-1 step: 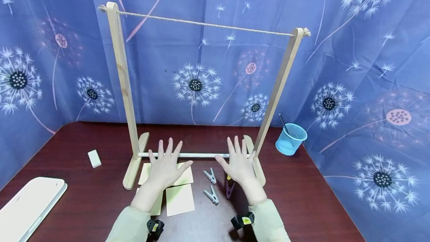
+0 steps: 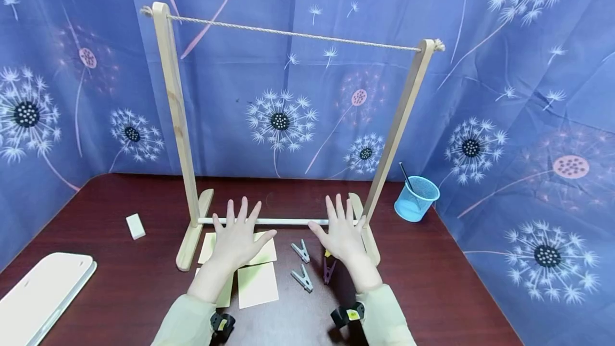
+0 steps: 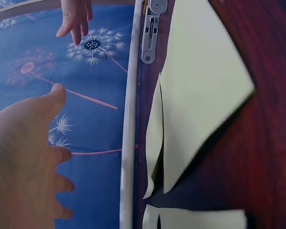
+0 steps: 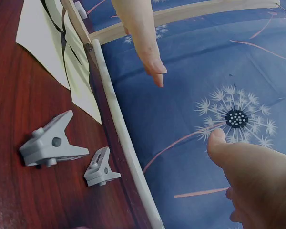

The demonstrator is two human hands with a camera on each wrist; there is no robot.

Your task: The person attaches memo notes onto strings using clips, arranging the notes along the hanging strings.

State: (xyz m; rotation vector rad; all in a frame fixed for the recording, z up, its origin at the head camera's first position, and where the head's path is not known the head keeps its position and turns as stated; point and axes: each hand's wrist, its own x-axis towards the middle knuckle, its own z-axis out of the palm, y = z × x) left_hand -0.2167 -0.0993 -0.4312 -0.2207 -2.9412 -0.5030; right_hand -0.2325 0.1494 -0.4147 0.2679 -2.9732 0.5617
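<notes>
My left hand (image 2: 235, 244) hovers with fingers spread above several pale yellow paper squares (image 2: 258, 285), covering part of them. My right hand (image 2: 343, 236) is likewise spread, near the frame's right foot, and holds nothing. Between the hands lie two grey clothespins (image 2: 302, 278), which also show in the right wrist view as the larger clothespin (image 4: 52, 143) and the smaller clothespin (image 4: 101, 169). Beside my right wrist are a purple clothespin (image 2: 329, 271) and a yellow clothespin (image 2: 328, 253), mostly hidden. In the left wrist view, some paper squares (image 3: 200, 90) have lifted edges.
A wooden frame (image 2: 175, 105) stands behind, with a rope (image 2: 288, 32) strung across its top and a white rod (image 2: 288, 222) low down. A blue mesh cup (image 2: 416, 199) holding a pen is at right. At left lie a white block (image 2: 135, 226) and a white case (image 2: 45, 298).
</notes>
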